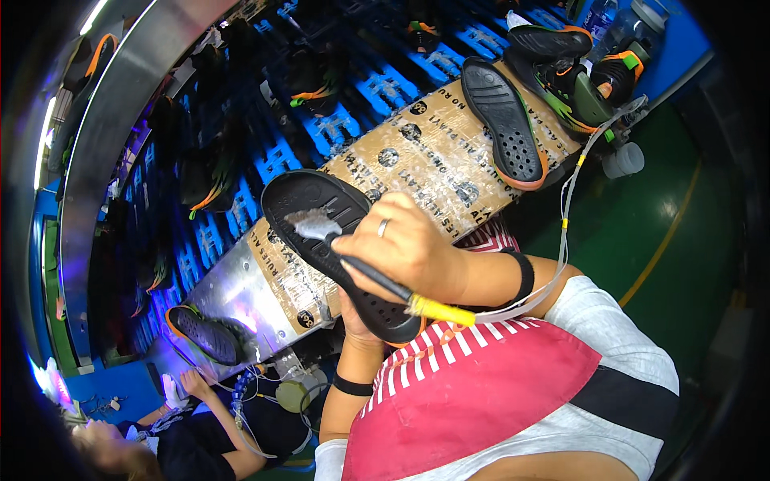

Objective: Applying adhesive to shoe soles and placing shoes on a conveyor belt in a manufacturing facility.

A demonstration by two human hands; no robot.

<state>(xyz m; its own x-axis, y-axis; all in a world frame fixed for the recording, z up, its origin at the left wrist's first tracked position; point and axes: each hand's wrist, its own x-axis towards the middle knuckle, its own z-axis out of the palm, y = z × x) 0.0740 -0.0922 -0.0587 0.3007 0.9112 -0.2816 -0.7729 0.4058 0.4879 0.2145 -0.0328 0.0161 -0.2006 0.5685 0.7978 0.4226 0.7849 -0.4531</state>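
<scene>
Brown taped cardboard covers much of the surface (429, 160), which slants across the middle of the view and gives way to bare, shiny metal at its lower left. Nearest is a red apron (481, 393) with white stripes. Just beyond it, a black sole (325, 248) is held tilted over the near edge of the surface, its holed heel end toward the apron and its broad, grooved toe end pointing away. Curled around the heel end from below, the left hand (358, 322) grips the sole, its fingers partly hidden. Closed on a dark-handled brush (373, 276), the right hand (409, 244) lies above the sole, and the pale bristles seem to rest on the grooved part. A thin clear tube (568, 216) trails from the brush's yellow end.

As a judgement, the sole looks light and rubbery, firm yet able to flex, and hardly fragile. Any wetness would make its inner face slippery, so the outer rim and underside at the heel suit a hold.

Farther off, a second sole (507, 112) lies on the cardboard, with dark shoe uppers (573, 88) beside it. Blue slats (385, 88) carrying more shoe parts stretch behind. Toward the lower left sits a co-worker (200, 433).
</scene>
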